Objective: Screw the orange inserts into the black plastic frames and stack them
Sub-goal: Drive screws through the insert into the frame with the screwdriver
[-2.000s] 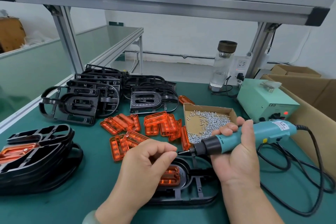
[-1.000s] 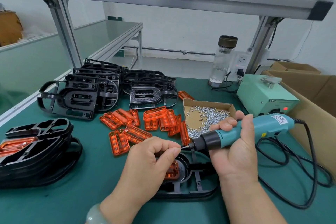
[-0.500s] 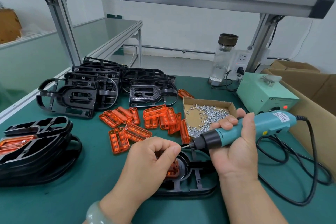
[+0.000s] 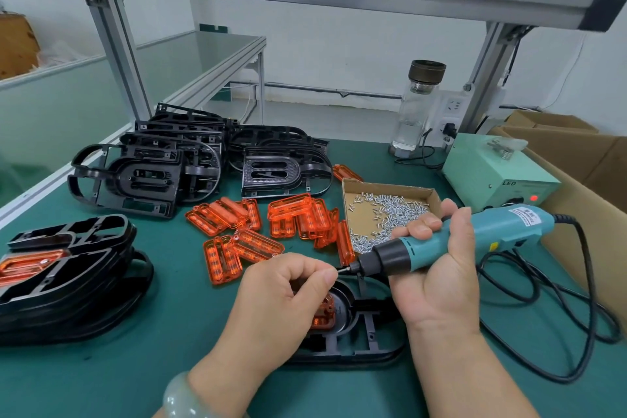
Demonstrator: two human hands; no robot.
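The left hand (image 4: 285, 299) hangs over the middle of the mat (image 4: 142, 370). Its fingers are curled in, and thumb and forefinger are pinched together right at the tip of the bit (image 4: 344, 269). Whether a screw sits between them is too small to tell. A pale bracelet (image 4: 179, 397) circles that wrist. The right hand (image 4: 437, 275) grips the screwdriver (image 4: 475, 231), fingers wrapped round its teal body just behind the black collar. It holds the tool nearly level with the bit pointing left (and slightly downward). The tool's black cable (image 4: 594, 309) loops over the mat to the right.

Beneath both hands a black frame (image 4: 366, 346) lies flat on the mat, near the front edge. An orange insert (image 4: 325, 312) sits in the frame's rounded opening, mostly hidden by the left hand.

Behind the hands, loose inserts (image 4: 295, 214) lie in a scattered heap, some overlapping, some on edge. Just to their right is a shallow cardboard tray (image 4: 386, 185) strewn with small silver screws (image 4: 397, 210); the right hand's knuckles are in front of its near corner. At the left edge a stack (image 4: 78, 265) of frames rests on the mat, with orange showing in the top one. Farther back, empty frames (image 4: 142, 176) are piled together, several leaning on each other. A green power box (image 4: 488, 173) with a lit red lamp stands at the back right, near a glass bottle (image 4: 415, 115) and a large carton (image 4: 583, 153).
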